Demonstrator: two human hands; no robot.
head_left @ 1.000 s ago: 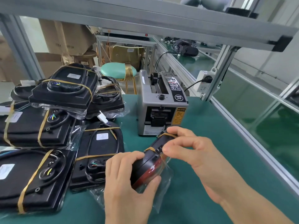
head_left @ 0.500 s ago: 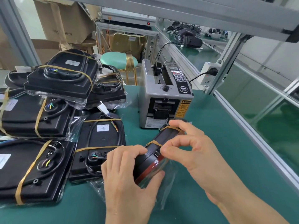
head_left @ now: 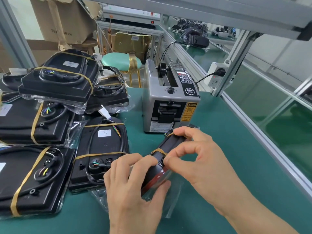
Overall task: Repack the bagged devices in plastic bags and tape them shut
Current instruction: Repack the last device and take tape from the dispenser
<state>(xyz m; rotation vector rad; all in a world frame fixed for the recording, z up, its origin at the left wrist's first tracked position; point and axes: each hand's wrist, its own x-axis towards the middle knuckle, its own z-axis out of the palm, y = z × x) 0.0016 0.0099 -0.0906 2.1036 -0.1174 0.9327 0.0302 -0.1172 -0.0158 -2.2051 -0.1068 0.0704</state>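
A black device with a red lens, bound by yellow rubber bands, stands on edge inside a clear plastic bag on the green mat. My left hand grips its near end, thumb under the red lens. My right hand lies over the top, thumb and forefinger pinching at the bag by the near rubber band. A grey tape dispenser stands just behind. Several bagged black devices lie stacked on the left.
An aluminium frame rail runs along the table's right edge, with a white power socket on its post. A mint stool and cardboard boxes stand beyond the table's far edge.
The view has tilted and drawn slightly closer. Both hands keep their hold on the device; my right thumb and forefinger have closed a little nearer the left fingers.
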